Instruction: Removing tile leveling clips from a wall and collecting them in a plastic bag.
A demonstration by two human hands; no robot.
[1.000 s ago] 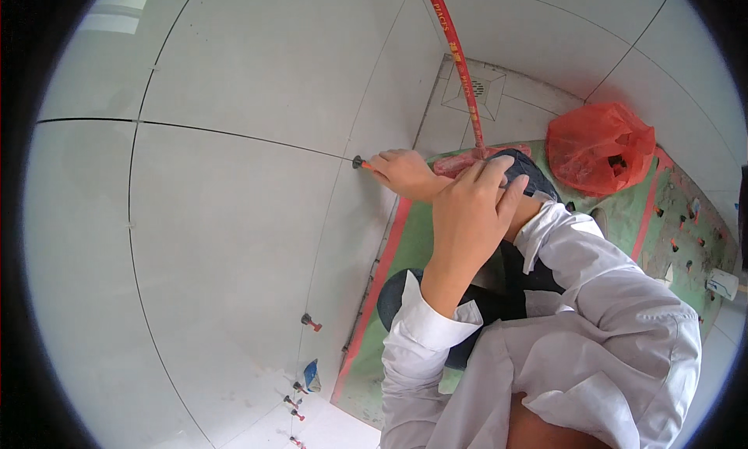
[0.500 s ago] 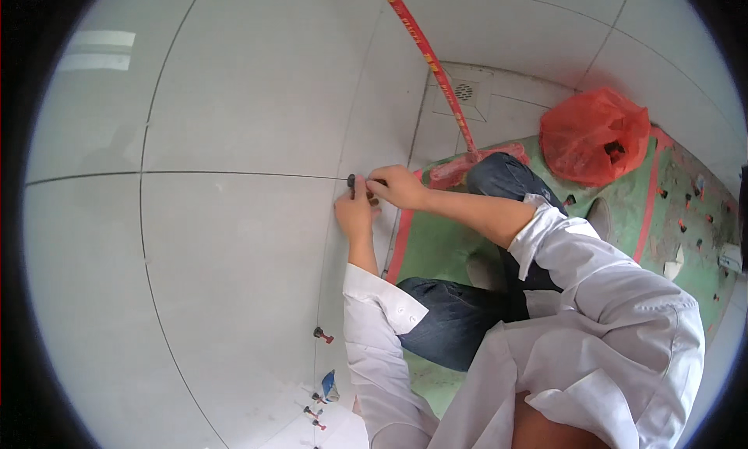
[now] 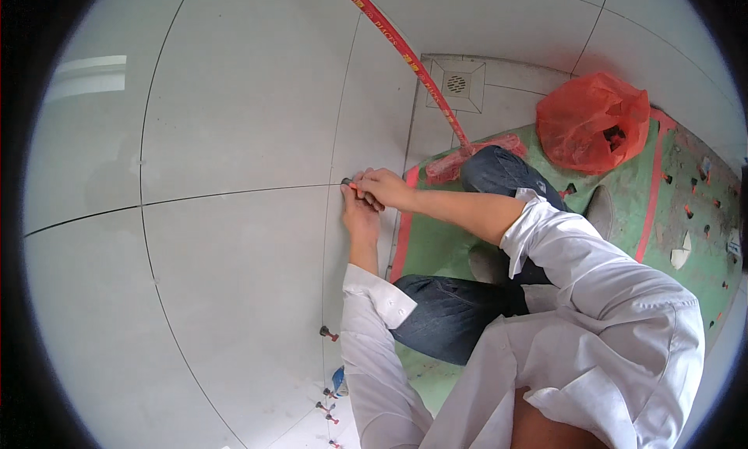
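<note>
Fingers of right hand [image 3: 383, 188] and left hand [image 3: 358, 213] pinch clip [image 3: 346, 182] at tile joint [image 3: 234, 194]

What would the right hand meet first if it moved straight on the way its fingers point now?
The right hand points left at the small dark clip in the tile joint, which its fingertips seem to touch already. Behind that comes the grey wall tile. The left hand lies just below this line. Depth is unclear.

1. Large glossy pale-grey wall tiles [image 3: 234, 121] with thin dark joints fill the left.
2. A square metal floor drain [image 3: 456, 83] sits in the pale tiled floor beside that wall.
3. A green floor covering with red stripes [image 3: 678, 215] lies right of the drain.
4. A window's bright reflection [image 3: 89, 75] shows on the wall tiles, far left of the drain.
</note>
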